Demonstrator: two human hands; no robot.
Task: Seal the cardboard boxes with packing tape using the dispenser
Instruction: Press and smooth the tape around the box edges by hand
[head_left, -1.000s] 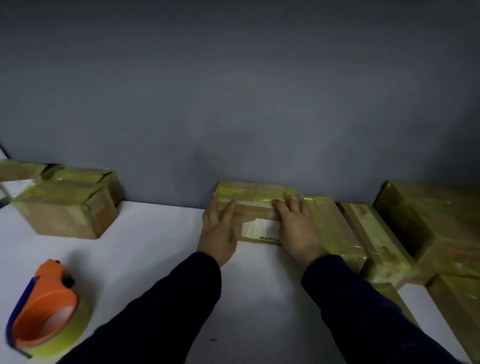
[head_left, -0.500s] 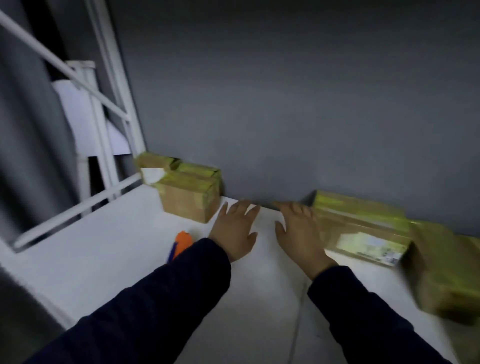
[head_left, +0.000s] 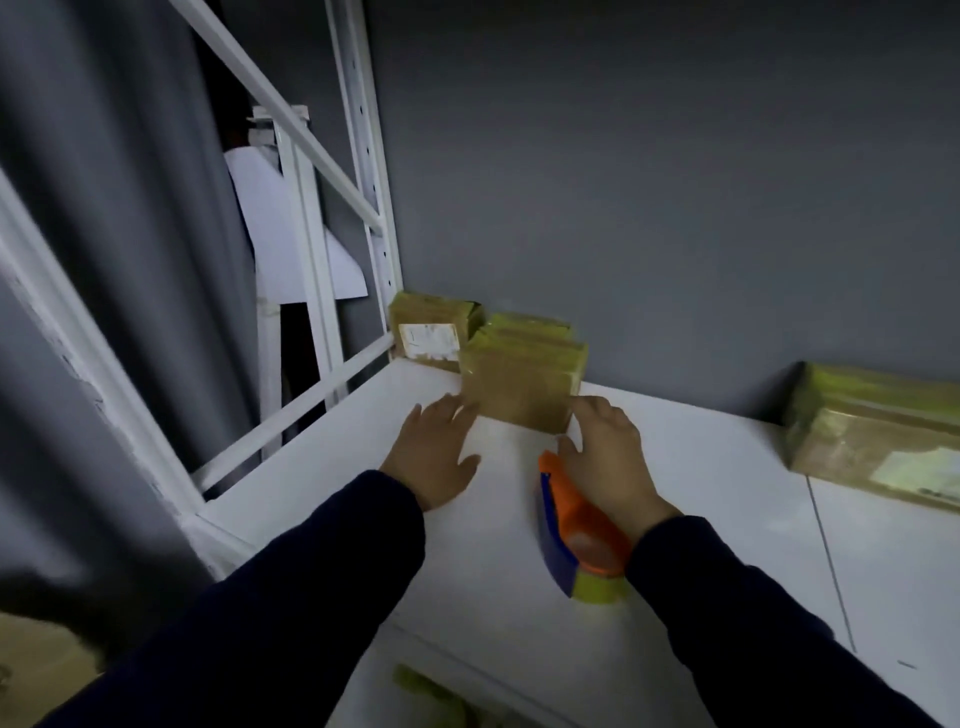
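Note:
A small brown cardboard box (head_left: 522, 382) with yellowish tape on top stands on the white shelf (head_left: 701, 545) near the grey wall. My left hand (head_left: 435, 456) reaches to its lower left corner with fingers spread, fingertips at the box. At its right corner my right hand (head_left: 608, 457) has loosely bent fingers and holds nothing. The orange and blue tape dispenser (head_left: 574, 535) with a yellowish roll lies on the shelf just under my right wrist. A taped box with a white label (head_left: 878, 447) sits at the right.
Behind the small box stands another box with a white label (head_left: 431, 330) in the shelf's back left corner. White metal rack posts and bars (head_left: 332, 218) rise on the left, with a grey curtain beyond. More yellowish tape shows below the shelf edge (head_left: 431, 691).
Both hands left the labelled box and moved left to the small box. The view swung left, so the labelled box now sits at the right edge and the dispenser lies under my right wrist.

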